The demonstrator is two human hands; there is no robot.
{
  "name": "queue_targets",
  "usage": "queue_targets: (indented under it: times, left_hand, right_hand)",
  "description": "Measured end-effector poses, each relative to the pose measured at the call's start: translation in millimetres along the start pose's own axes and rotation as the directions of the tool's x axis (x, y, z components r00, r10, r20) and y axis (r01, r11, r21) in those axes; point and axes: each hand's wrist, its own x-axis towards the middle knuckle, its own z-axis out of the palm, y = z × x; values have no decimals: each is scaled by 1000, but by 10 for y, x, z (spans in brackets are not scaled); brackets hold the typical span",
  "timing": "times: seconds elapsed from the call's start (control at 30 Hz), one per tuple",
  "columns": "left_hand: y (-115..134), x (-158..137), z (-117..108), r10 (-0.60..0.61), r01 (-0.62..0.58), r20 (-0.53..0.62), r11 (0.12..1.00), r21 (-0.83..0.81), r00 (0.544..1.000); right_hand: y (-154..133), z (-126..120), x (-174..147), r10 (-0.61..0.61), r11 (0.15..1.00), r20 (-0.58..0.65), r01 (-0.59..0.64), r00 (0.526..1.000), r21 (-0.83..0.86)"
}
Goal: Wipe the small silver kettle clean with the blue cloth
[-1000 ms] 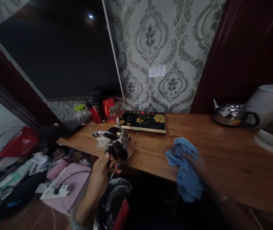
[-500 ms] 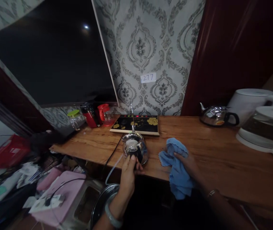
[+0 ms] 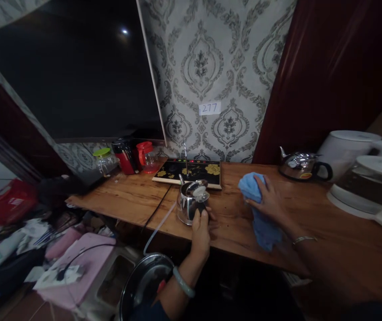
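My left hand [image 3: 201,229], with a pale bangle on its wrist, is closed around the black handle of a small shiny metal kettle [image 3: 184,207]. The kettle stands near the table's front edge, its spout pointing away from me. Its lid, with a clear knob, sits tilted, and a dark opening shows beside it. To the right, my right hand [image 3: 271,200] grips a bunched blue cloth [image 3: 251,187], whose lower end hangs toward the table edge. Behind the kettle lies a black tea stove panel [image 3: 196,174] with yellow flowers and a thin metal spout.
A second metal kettle [image 3: 300,165], a white electric kettle [image 3: 341,149] and a glass pot [image 3: 361,183] stand at the right. Several jugs, including a red-lidded one [image 3: 147,158], are at the left. Below the table edge are a metal basin [image 3: 129,278] and a pink-topped stool [image 3: 77,272].
The kettle has turned, showing its side, and its lid now appears tilted. My right hand has moved up and away with the cloth, which is more bunched. The view has shifted slightly.
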Motion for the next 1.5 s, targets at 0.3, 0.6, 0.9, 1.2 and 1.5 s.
queue_targets:
  times: [0.3, 0.6, 0.9, 1.2, 1.5]
  left_hand:
    - [-54, -25, -111, 169, -170, 18, 970, 174, 985]
    - [109, 468, -762, 463, -371, -91, 799, 473, 882]
    - [-116, 694, -867, 301, -272, -6, 870, 412, 953]
    - [-82, 686, -829, 293, -256, -51, 896, 362, 955]
    - [503, 1165, -1076, 449, -361, -98, 814, 455, 888]
  right_hand:
    - [-814, 342, -597, -117, 923, 242, 15, 963, 385]
    - [-1113, 749, -842, -93, 943, 260, 1, 961, 333]
    - [-931, 858, -570, -131, 865, 227, 0, 965, 501]
    - [-914, 970, -449, -51, 860, 130, -23, 990, 510]
    - [-846, 1053, -525, 14, 834, 212, -128, 977, 537]
